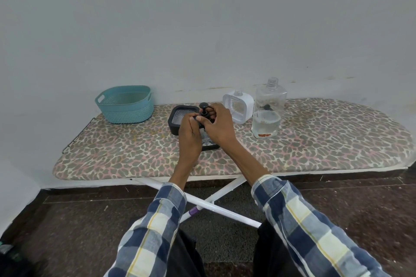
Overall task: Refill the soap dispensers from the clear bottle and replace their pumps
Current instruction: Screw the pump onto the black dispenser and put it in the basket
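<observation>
1. There is a single view, from a camera worn on the person's head, looking forward and down.
2. It faces a pale plastered wall [202,18], with the leopard-print ironing board [315,141] running crosswise through the middle of the frame.
3. The wide-angle lens bows the board's edges and the floor line.
4. The camera stands close: two plaid-sleeved forearms enter from 5 and 7 o'clock and meet just above centre.
5. The dark speckled stone floor [67,220] fills the lower third; the board's white crossed legs [213,204] lie at 6 o'clock.
6. With only one view, no overlap between views exists.
</observation>
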A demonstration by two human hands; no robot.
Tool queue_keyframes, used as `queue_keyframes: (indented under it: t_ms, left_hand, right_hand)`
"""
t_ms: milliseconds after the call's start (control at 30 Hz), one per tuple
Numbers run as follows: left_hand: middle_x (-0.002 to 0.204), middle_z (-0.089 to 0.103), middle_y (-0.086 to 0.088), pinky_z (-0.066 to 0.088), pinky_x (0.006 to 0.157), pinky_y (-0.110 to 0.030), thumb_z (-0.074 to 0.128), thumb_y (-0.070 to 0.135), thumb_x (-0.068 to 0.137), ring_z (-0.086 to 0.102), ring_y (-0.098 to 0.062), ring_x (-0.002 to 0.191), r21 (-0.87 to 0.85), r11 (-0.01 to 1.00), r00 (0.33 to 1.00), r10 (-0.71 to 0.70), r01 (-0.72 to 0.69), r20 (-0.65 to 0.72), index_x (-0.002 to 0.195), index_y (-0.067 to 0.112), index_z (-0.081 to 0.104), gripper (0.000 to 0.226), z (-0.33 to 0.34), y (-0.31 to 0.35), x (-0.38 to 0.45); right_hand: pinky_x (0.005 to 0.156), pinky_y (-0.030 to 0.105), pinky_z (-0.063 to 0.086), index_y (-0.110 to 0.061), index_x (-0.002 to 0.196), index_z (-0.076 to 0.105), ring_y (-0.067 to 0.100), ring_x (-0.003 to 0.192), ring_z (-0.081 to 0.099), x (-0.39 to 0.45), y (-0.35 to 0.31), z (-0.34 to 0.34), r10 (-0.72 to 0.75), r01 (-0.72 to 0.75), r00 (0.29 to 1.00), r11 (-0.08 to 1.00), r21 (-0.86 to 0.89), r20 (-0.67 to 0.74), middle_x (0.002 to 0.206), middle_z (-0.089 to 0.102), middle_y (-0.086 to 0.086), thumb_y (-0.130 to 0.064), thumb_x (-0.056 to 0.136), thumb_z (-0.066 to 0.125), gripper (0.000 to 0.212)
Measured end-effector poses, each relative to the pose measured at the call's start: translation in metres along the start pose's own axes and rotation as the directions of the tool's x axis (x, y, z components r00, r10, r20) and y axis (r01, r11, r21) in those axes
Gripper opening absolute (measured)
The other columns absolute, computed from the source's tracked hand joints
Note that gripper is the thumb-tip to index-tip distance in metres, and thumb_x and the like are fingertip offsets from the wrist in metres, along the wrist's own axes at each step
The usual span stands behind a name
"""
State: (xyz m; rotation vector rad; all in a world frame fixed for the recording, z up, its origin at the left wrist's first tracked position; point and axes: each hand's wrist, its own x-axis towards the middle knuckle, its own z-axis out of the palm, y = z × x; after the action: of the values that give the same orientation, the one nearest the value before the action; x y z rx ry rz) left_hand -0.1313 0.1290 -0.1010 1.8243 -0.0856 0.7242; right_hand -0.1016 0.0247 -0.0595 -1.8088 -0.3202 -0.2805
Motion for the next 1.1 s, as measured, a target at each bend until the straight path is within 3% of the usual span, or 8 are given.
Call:
queue_keyframes:
  t_ms: [133, 233, 433, 600, 867, 967, 1033, 1100]
  left_hand:
    - [0.085, 0.047, -0.008, 0.036, 0.068, -0.037, 0.031, 0.016, 0.12, 0.039, -0.016, 0.073, 0.01, 1.0, 1.0, -0.021, 0.021, 0.001, 0.096, 0.01, 0.049, 0.031, 0.002, 0.0, 0.0]
    - [0.084, 0.046, -0.01, 0.036, 0.067, -0.037, 0.031, 0.017, 0.12, 0.039, -0.018, 0.072, -0.008, 1.0, 1.0, -0.019, 0.019, 0.011, 0.093, 0.009, 0.049, 0.034, 0.0, 0.001, 0.0]
    - [0.082, 0.047, -0.007, 0.036, 0.068, -0.036, 0.031, 0.015, 0.12, 0.04, -0.015, 0.071, 0.037, 0.999, 1.0, -0.012, 0.011, 0.026, 0.092, 0.009, 0.049, 0.034, -0.003, 0.001, 0.001]
    - [0.084, 0.05, -0.004, 0.037, 0.069, -0.032, 0.031, 0.017, 0.12, 0.042, -0.013, 0.072, 0.075, 0.997, 0.999, 0.027, -0.028, 0.023, 0.094, 0.011, 0.05, 0.033, -0.004, 0.0, 0.001]
    - [0.084, 0.049, 0.005, 0.038, 0.07, -0.029, 0.032, 0.018, 0.12, 0.043, -0.005, 0.071, 0.062, 0.997, 0.998, 0.053, -0.054, 0.013, 0.094, 0.016, 0.048, 0.031, -0.002, -0.001, -0.001]
    - [0.088, 0.052, 0.003, 0.04, 0.073, -0.031, 0.033, 0.021, 0.12, 0.046, -0.008, 0.074, 0.058, 0.998, 0.999, 0.04, -0.041, 0.025, 0.098, 0.014, 0.051, 0.03, -0.003, -0.005, -0.001]
    - [0.094, 0.058, 0.002, 0.043, 0.078, -0.032, 0.035, 0.026, 0.12, 0.053, -0.009, 0.081, 0.019, 1.0, 0.999, 0.008, -0.009, 0.051, 0.104, 0.014, 0.055, 0.029, -0.005, -0.007, -0.001]
    - [0.112, 0.066, 0.002, 0.05, 0.09, -0.033, 0.04, 0.035, 0.116, 0.063, -0.01, 0.101, -0.034, 0.998, 0.994, -0.043, 0.047, 0.103, 0.118, 0.017, 0.061, 0.027, -0.01, -0.008, -0.002]
  right_hand:
    - [0.086, 0.03, 0.056, -0.012, 0.112, 0.065, 0.013, 0.092, 0.065, -0.002, 0.006, -0.004, -0.062, 0.062, 0.998, 0.998, -0.029, -0.003, 0.103, 0.068, 0.002, -0.017, 0.093, 0.083, 0.027]
    - [0.079, 0.014, 0.047, -0.025, 0.116, 0.045, 0.006, 0.092, 0.058, -0.012, 0.01, 0.001, -0.166, 0.157, 0.983, 0.982, -0.108, -0.08, 0.1, 0.056, -0.01, -0.023, 0.095, 0.08, 0.041]
    - [0.073, 0.013, 0.036, -0.027, 0.108, 0.036, 0.008, 0.085, 0.043, -0.016, 0.01, 0.002, -0.26, 0.227, 0.959, 0.943, -0.244, -0.111, 0.092, 0.042, -0.018, -0.02, 0.097, 0.074, 0.041]
    - [0.069, 0.028, 0.022, -0.023, 0.102, 0.039, 0.012, 0.082, 0.033, -0.018, 0.005, 0.0, -0.311, 0.271, 0.948, 0.903, -0.333, -0.073, 0.091, 0.047, -0.006, -0.015, 0.099, 0.068, 0.031]
    - [0.075, 0.034, 0.04, -0.014, 0.107, 0.057, 0.021, 0.086, 0.046, -0.025, 0.006, 0.002, -0.404, 0.325, 0.912, 0.822, -0.467, -0.076, 0.096, 0.06, 0.002, -0.017, 0.104, 0.062, 0.007]
    - [0.064, 0.026, 0.031, -0.02, 0.093, 0.043, 0.018, 0.076, 0.042, -0.025, 0.01, 0.001, -0.352, 0.283, 0.927, 0.881, -0.379, -0.127, 0.082, 0.045, -0.008, -0.023, 0.102, 0.068, 0.026]
    - [0.062, 0.027, 0.037, -0.02, 0.093, 0.041, 0.02, 0.074, 0.046, -0.025, 0.012, -0.002, -0.316, 0.263, 0.938, 0.916, -0.303, -0.141, 0.08, 0.043, -0.01, -0.026, 0.1, 0.072, 0.032]
    - [0.064, 0.031, 0.045, -0.021, 0.095, 0.042, 0.02, 0.075, 0.051, -0.025, 0.013, -0.005, -0.304, 0.261, 0.942, 0.93, -0.259, -0.144, 0.082, 0.047, -0.01, -0.025, 0.098, 0.075, 0.034]
